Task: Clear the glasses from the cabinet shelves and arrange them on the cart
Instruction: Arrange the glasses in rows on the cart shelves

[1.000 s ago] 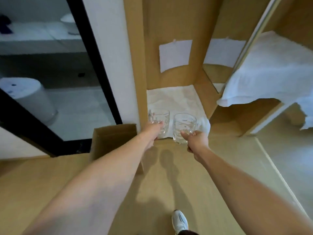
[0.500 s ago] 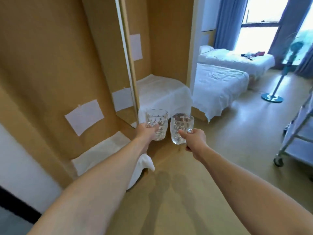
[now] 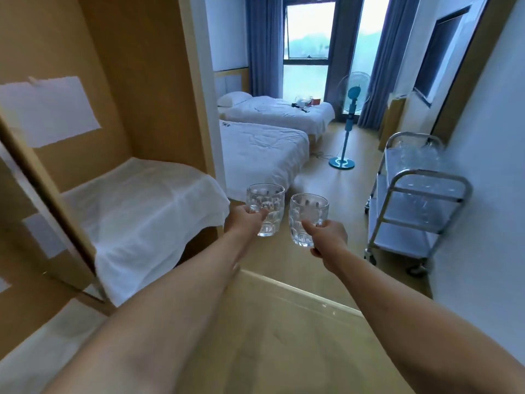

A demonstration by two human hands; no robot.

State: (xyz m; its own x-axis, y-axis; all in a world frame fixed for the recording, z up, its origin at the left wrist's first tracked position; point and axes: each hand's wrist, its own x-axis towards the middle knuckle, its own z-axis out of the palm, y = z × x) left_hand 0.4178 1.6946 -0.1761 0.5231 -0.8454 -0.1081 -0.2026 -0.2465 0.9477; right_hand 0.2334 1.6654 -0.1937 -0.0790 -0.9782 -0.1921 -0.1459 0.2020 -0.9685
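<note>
Gripping glasses (image 3: 265,209), both hands (image 3: 244,221).

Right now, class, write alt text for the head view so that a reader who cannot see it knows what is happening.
A person holds two clear glass mugs out in front, the left hand gripping the left mug and the right hand gripping the right mug. A metal cart stands ahead to the right, and a cabinet shelf draped in white cloth is to the left.
</note>
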